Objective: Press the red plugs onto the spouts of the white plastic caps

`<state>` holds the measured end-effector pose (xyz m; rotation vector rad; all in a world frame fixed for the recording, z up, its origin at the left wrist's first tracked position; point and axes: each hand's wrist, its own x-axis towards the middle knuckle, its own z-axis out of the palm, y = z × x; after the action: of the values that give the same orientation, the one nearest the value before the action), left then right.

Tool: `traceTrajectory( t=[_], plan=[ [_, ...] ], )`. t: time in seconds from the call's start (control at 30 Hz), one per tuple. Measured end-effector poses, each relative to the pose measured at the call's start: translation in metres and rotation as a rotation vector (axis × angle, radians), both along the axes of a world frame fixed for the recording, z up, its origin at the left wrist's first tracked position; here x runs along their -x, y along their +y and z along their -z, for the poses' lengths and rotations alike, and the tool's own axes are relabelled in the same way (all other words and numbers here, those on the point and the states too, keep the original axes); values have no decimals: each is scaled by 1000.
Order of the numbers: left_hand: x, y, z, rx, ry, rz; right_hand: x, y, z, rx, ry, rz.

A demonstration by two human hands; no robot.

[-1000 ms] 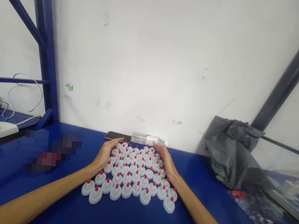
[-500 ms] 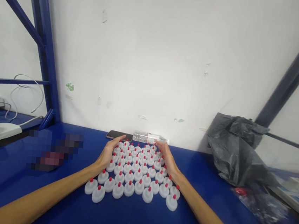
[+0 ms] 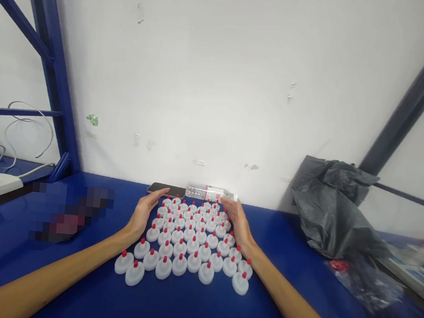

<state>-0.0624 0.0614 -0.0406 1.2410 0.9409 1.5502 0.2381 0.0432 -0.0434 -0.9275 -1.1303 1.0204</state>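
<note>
Several round white caps with red nozzle tips [image 3: 188, 234] stand upright in a close group on the blue tabletop [image 3: 190, 312]. My left hand [image 3: 142, 213] is at the group's left side, fingers stretched forward and holding nothing; a small gap separates it from the nearest caps. On the right side my right hand [image 3: 239, 221] lies on edge with its fingers extended, close against the outer caps; whether it touches them I cannot tell. Behind the group, near the fingertips, lie a phone [image 3: 166, 190] and a clear plastic bottle [image 3: 210, 193] on its side.
A grey plastic bag [image 3: 333, 205] slumps against the wall at right, with a clear plastic bag [image 3: 368, 284] in front of it. A blurred, pixelated dark and red item [image 3: 67, 222] lies at left. A white power strip [image 3: 3, 186] and blue metal frame posts [image 3: 60, 79] stand at far left.
My left hand has drawn away to the left from the caps, opening a gap. The right hand stays beside the group. The whole view has shifted slightly.
</note>
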Motion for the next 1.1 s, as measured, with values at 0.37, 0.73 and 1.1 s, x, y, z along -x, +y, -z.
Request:
traceTrajectory(
  t=[0.37,0.73,1.1],
  plan=[
    [8,0,-9,36,45,-118,-6,-6,-3,25,43,115],
    [26,8,-20,42,118,-402,-14,-5,-7,26,102,408],
    [28,8,-20,124,204,-324,-14,-12,-9,-18,-42,411]
  ],
)
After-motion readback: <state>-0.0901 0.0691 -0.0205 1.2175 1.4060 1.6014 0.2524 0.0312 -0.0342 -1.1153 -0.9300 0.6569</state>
